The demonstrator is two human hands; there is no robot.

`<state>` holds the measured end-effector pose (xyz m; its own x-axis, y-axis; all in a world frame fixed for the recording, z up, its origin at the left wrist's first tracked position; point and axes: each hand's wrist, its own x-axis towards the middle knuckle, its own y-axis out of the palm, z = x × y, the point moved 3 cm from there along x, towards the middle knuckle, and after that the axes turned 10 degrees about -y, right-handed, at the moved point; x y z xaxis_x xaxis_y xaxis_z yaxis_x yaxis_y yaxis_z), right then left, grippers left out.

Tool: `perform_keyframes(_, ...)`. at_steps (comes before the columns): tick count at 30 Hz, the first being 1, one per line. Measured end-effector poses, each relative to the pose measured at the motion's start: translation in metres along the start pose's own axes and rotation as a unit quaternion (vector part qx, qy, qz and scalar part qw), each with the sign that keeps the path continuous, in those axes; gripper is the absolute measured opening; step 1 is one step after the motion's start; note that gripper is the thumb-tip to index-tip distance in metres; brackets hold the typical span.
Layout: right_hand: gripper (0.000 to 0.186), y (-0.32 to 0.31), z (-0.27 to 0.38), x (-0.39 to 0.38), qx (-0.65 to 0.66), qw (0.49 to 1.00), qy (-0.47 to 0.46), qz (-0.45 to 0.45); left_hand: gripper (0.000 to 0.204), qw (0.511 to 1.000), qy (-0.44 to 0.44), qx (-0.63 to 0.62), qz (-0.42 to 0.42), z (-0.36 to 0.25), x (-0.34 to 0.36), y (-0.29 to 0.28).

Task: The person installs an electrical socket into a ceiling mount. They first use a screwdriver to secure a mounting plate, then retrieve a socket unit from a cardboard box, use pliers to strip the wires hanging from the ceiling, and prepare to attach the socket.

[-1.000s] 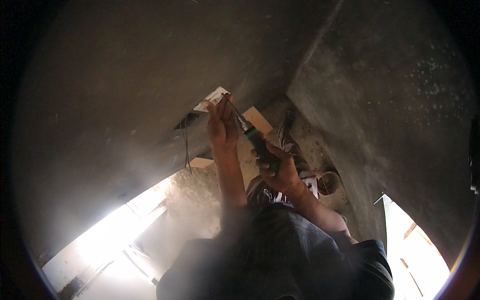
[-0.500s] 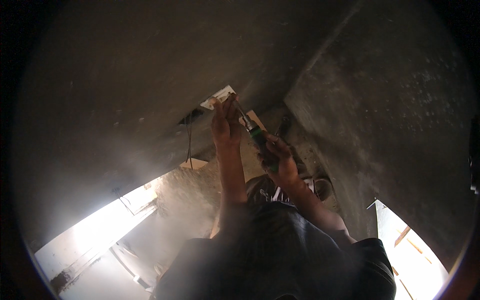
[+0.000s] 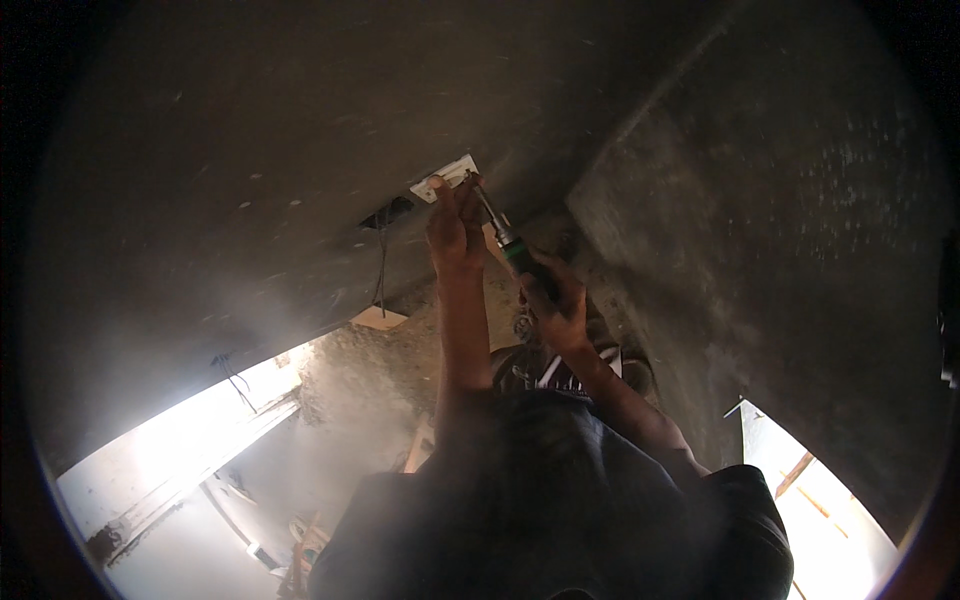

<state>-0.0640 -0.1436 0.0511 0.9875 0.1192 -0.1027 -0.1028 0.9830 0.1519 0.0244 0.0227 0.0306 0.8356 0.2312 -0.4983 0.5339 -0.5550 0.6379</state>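
A white rectangular wall plate (image 3: 460, 168) sits on the dark wall ahead. My left hand (image 3: 455, 225) reaches up to it, its thumb against the left part of the plate and its other fingers by the right part. In my right hand (image 3: 562, 302) is a black and green screwdriver (image 3: 518, 256), with a metal collar and a long shaft. The shaft slants up and left to the plate, and its tip meets the fingers of my left hand. Any screw at the tip is too small to make out.
Left of the plate, a dark wall opening (image 3: 388, 212) has thin wires (image 3: 381, 268) hanging from it. A flat tan piece (image 3: 379, 318) lies below. Another wall (image 3: 760, 190) closes in on the right. Bright openings show at lower left and lower right.
The whole view has shifted slightly. Both hands stay at the plate, with the screwdriver's tip still against it by my left fingers.
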Motion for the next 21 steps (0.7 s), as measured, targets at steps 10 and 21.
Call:
perform_keyframes(10,0.045,0.002,0.0,0.004,0.241,0.958,0.154,-0.03,0.066,0.999,0.019,0.036,-0.024,-0.004,0.001,-0.002)
perform_keyframes(21,0.046,-0.007,-0.005,-0.017,-0.022,0.994,0.033,0.1,0.058,0.994,-0.018,0.11,0.016,-0.018,-0.014,-0.006)
